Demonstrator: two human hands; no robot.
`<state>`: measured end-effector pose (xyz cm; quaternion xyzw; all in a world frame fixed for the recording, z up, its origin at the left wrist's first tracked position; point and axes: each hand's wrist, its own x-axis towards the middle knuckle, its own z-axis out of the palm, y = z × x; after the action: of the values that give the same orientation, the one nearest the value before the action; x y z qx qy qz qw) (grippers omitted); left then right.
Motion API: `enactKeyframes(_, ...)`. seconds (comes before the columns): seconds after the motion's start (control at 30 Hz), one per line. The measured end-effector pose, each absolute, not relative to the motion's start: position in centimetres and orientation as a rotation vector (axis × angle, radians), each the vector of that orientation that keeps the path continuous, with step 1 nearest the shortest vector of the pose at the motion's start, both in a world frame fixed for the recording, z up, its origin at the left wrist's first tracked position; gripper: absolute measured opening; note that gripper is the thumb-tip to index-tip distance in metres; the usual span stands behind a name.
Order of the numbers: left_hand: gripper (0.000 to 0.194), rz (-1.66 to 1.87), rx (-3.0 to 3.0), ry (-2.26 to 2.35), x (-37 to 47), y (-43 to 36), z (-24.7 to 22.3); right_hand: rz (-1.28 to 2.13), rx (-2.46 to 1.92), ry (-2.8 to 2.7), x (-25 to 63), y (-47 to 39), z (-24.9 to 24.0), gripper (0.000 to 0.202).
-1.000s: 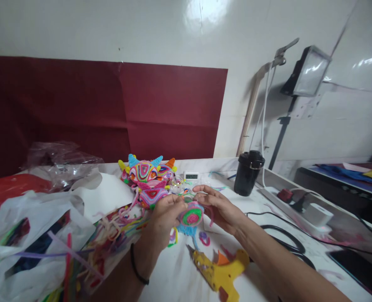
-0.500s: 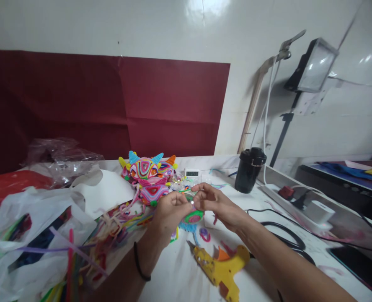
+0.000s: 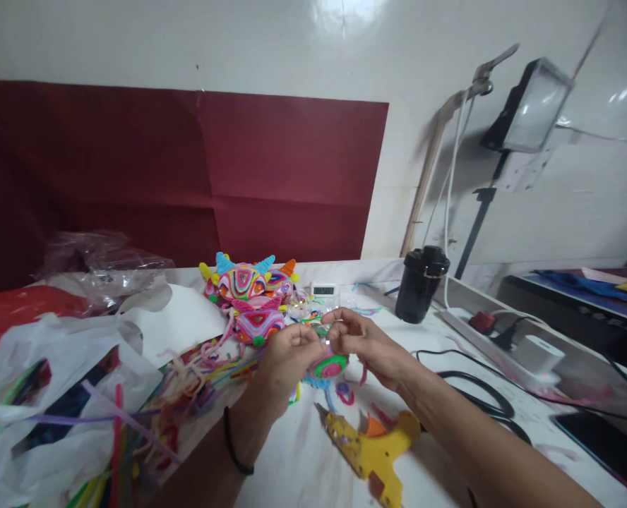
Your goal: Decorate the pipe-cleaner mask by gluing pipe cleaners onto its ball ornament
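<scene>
My left hand (image 3: 291,358) is closed in a pinch, its fingertips close to those of my right hand (image 3: 363,344). The right thumb and forefinger are pinched too, with the other fingers lifted and bent. A small shiny bit shows between the two pinches, too small to name. Just below the fingertips is a round coil of green and pink pipe cleaner (image 3: 330,365); I cannot tell whether it hangs from the hands or lies on the table. Light-blue fuzzy strands and a purple-and-pink curl (image 3: 345,394) lie beneath. Nearer me rests a yellow glue gun (image 3: 369,451), nozzle pointing up-left.
Colourful pipe-cleaner animal heads (image 3: 250,296) sit behind my left hand, beside a small digital timer (image 3: 323,290). Plastic bags (image 3: 70,395) and loose pipe cleaners crowd the left. To the right are a black cup (image 3: 421,286), cables, a power strip (image 3: 504,346) and a phone (image 3: 604,451).
The green-and-pink coil has shifted slightly right and shows more of its face. Both hands stay pinched together in nearly the same place.
</scene>
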<state>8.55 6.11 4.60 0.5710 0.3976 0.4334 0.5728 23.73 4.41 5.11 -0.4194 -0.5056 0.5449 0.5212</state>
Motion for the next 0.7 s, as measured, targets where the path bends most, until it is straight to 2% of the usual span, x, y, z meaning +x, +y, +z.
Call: enactKeyframes(0.7, 0.013, 0.994, 1.247, 0.904, 8.51, 6.02, 5.34, 1.300, -0.996, -1.217, 23.93, 4.60, 5.03, 0.038)
